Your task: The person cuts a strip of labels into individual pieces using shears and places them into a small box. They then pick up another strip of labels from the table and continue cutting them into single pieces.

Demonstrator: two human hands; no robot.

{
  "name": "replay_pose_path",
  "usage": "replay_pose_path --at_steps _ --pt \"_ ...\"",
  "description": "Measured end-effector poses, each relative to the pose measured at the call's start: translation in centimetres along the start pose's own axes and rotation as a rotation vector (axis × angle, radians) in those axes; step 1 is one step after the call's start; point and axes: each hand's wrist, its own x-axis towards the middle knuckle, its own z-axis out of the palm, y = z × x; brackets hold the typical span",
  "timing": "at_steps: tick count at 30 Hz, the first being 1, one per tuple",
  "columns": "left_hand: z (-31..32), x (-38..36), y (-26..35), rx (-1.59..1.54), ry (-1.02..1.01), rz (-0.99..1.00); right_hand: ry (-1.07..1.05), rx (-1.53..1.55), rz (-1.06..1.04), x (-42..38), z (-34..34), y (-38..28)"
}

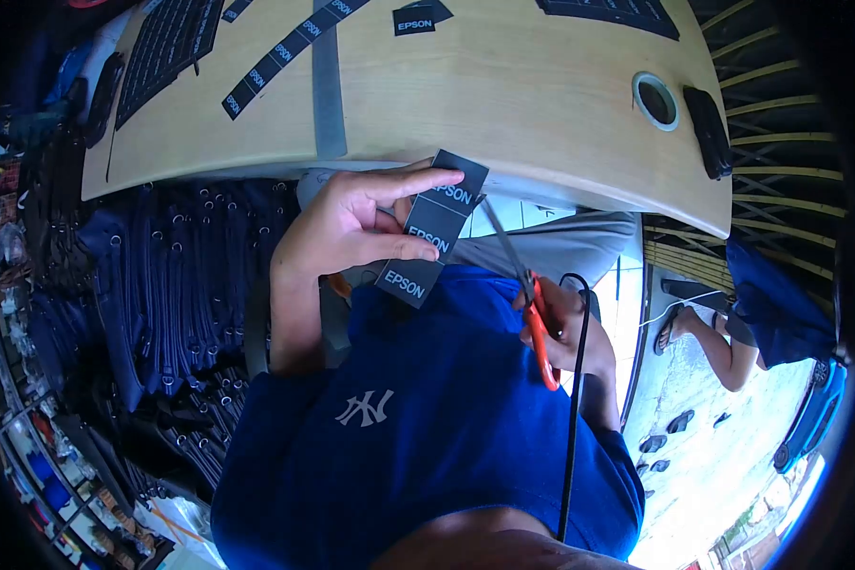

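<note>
My left hand (351, 228) pinches a strip of black EPSON labels (434, 231) between thumb and fingers, just below the edge of the wooden table (503, 85). My right hand (565, 328) grips orange-handled scissors (539, 332) in front of my blue shirt. Their blades (503, 242) point up and left, with the tips at the right edge of the label strip. The strip shows three labels, tilted diagonally.
On the table lie black label sheets (171, 43), a long EPSON label strip (280, 52), a single label (415, 21), grey tape (327, 85), a cable hole (655, 100) and a black object (709, 131). Dark blue garments (176, 285) are stacked on the left. Another person's leg (712, 347) is at right.
</note>
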Motion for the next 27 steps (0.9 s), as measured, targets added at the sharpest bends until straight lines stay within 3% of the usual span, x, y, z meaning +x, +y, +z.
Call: replay_pose_path --at_steps 5,7,13,17,19,27 --pt "-0.5 -0.2 0.2 0.016 -0.077 0.04 -0.182 0.057 0.056 -0.6 -1.4 0.4" --pt "-0.9 -0.3 0.1 0.048 -0.117 0.011 -0.21 0.014 -0.063 -0.6 -1.4 0.9" --pt "-0.8 0.1 0.5 0.151 -0.256 -0.028 -0.395 0.132 -0.104 0.2 -1.8 1.8" --pt "-0.6 0.6 -0.1 0.085 -0.32 -0.049 -0.374 0.117 -0.135 0.6 -1.4 2.1" --pt "-0.5 0.8 0.0 0.086 -0.332 -0.071 -0.33 0.139 -0.257 0.8 -1.1 2.9" --pt "-0.5 0.9 -0.4 0.077 -0.337 -0.074 -0.357 0.234 -0.251 1.1 -0.7 3.1"
